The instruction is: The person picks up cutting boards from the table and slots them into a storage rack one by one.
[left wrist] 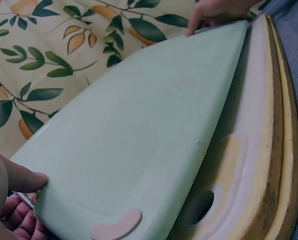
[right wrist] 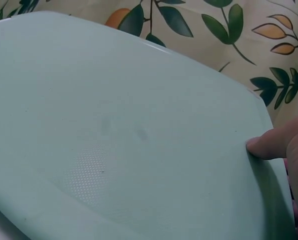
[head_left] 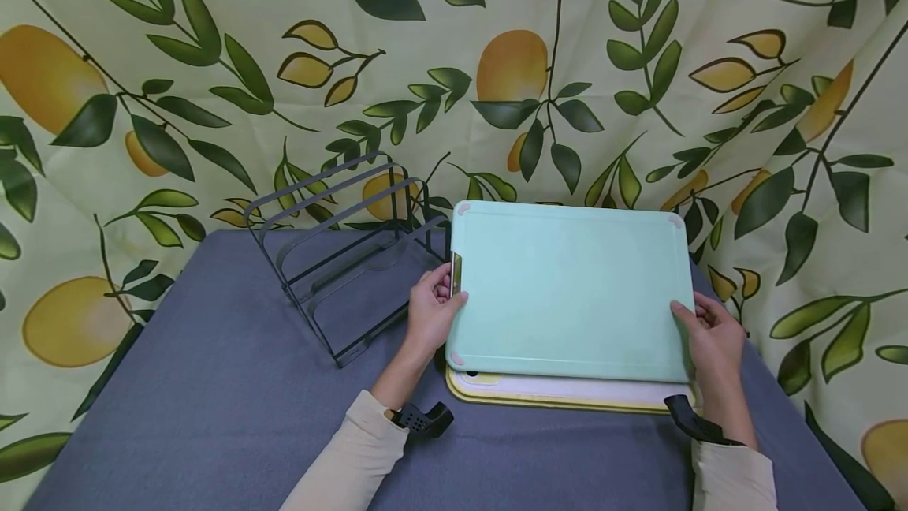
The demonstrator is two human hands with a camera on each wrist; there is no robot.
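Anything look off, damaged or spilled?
No spills visible. The yellow-edged board under the mint board has dark marks along its rim, odd against the paler edge; dirt or wear, can't tell. Faint smudges on the mint face too.

A pale-green rectangular board [head_left: 571, 290] (pink corner pads) is gripped at both short ends, over yellow-edged boards [head_left: 567, 394].

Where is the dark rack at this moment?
In the head view, the rack is on the table, left of the mint board and close to the left hand.
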